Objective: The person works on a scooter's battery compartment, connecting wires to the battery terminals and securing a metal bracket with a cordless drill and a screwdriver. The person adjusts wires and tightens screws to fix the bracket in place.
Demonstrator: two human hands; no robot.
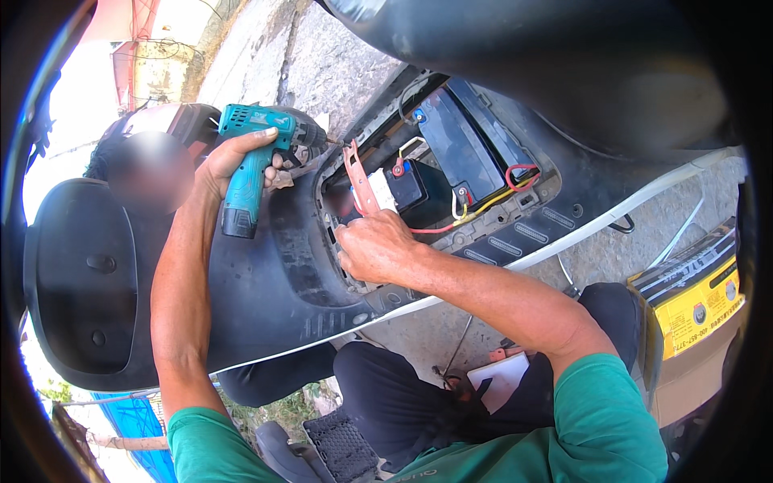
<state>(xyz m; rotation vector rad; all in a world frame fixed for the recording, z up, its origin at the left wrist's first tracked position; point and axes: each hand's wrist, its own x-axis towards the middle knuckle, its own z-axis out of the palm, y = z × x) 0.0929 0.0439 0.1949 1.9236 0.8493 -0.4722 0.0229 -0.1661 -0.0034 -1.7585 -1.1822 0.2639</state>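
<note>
My left hand (245, 159) is wrapped around the grip of a teal cordless drill (244, 189). The drill lies across the view, its chuck and thin bit pointing right, with the bit's tip close to the upper end of a reddish flat strip with holes (361, 179). That strip stands over the open battery bay of a black scooter (282, 262), and the closed fingers of my right hand (377, 248) hold its lower end. A white piece (381, 190) sits beside the strip, partly hidden. Dark batteries (459, 141) with red, yellow and white wires fill the bay's right part.
The scooter seat (547, 64) overhangs the bay at upper right. A yellow and black cardboard box (696, 302) stands at far right. On the ground by my legs lies a white flat object (497, 381). Another person (149, 165), blurred, is at the left.
</note>
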